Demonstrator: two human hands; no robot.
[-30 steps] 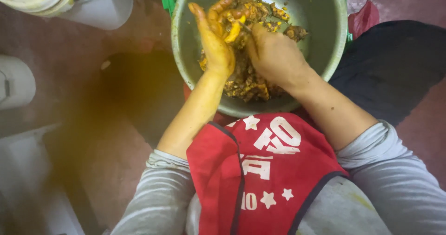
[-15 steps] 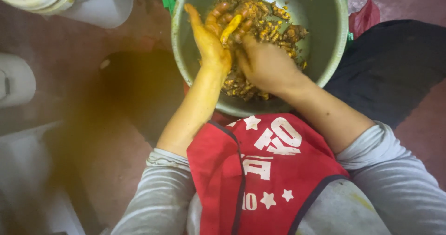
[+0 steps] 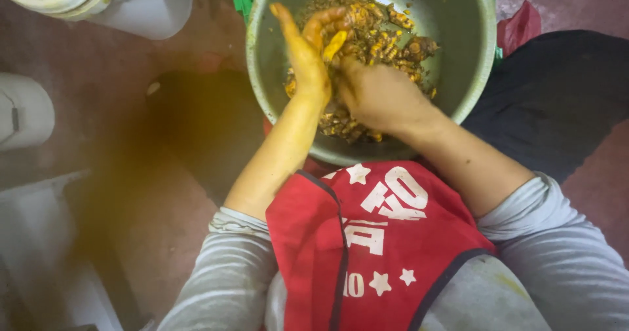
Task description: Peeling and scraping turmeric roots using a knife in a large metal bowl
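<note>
Turmeric roots (image 3: 367, 43) are filling the lower half of a wide metal bowl (image 3: 472, 56) that is sitting in front of the person's knees, just beyond a red apron (image 3: 373, 239). They are looking knobbly, brown-skinned and bright orange where broken, coated in wet yellow grit. They are probably handling as light, stiff pieces that snap rather than bend, and slippery, so a full cupped grasp around several would be holding better than fingertips. The left hand (image 3: 308, 56), stained yellow, is curling half-closed around one orange piece. The right hand (image 3: 377, 95) is pressing knuckles-up into the heap, fingers buried, so its grip is not showing. A white container (image 3: 131, 3) is standing nearby.
</note>
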